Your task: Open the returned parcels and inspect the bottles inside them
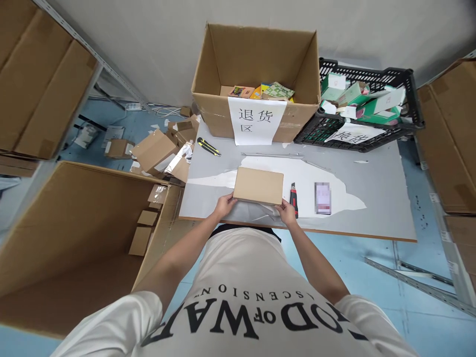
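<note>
A small plain brown cardboard box is held level between my two hands over the front part of the table. My left hand grips its near left corner, and my right hand grips its near right corner. Whether its underside rests on the tabletop, I cannot tell. Just right of the box lies a red and black utility knife. A phone-like rectangle with a blurred face is farther right. Beyond the box to the left lies a yellow and black utility knife.
At the back of the grey table stands a large open carton with a paper sign and colourful packs inside. Beside it, a black crate holds green and white boxes. A big open carton and scrap cardboard are on the left.
</note>
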`<state>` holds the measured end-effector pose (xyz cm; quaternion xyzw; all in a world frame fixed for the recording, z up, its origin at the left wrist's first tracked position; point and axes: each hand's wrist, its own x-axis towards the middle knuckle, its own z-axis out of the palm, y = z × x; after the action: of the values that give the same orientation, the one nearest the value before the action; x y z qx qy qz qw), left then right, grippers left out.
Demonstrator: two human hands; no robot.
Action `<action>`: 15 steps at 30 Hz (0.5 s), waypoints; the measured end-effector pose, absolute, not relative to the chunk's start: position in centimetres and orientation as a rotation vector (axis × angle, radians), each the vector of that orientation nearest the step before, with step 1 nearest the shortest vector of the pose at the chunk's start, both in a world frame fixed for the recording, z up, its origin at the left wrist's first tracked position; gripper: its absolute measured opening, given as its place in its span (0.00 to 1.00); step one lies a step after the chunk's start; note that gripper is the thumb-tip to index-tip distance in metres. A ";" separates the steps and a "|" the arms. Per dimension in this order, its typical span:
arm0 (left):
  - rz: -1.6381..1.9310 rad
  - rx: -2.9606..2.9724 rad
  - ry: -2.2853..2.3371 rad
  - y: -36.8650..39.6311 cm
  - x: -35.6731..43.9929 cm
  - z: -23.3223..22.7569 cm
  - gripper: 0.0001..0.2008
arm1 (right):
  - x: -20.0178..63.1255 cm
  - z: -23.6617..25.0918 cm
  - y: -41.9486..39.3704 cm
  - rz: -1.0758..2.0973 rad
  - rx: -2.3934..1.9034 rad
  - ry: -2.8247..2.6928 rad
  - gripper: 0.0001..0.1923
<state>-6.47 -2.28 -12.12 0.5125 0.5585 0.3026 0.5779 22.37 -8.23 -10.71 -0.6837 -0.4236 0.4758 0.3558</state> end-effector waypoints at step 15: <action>0.630 1.529 1.626 2.5 -5.8 -5.5 0.20 | 25.1 -6.1 -2.5 1.025 -1.950 -1.222 0.21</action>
<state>-5.82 2.50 -5.51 0.6042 0.6427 0.2491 0.3998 25.15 -2.50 -6.13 -0.7368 -0.4619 0.3873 0.3063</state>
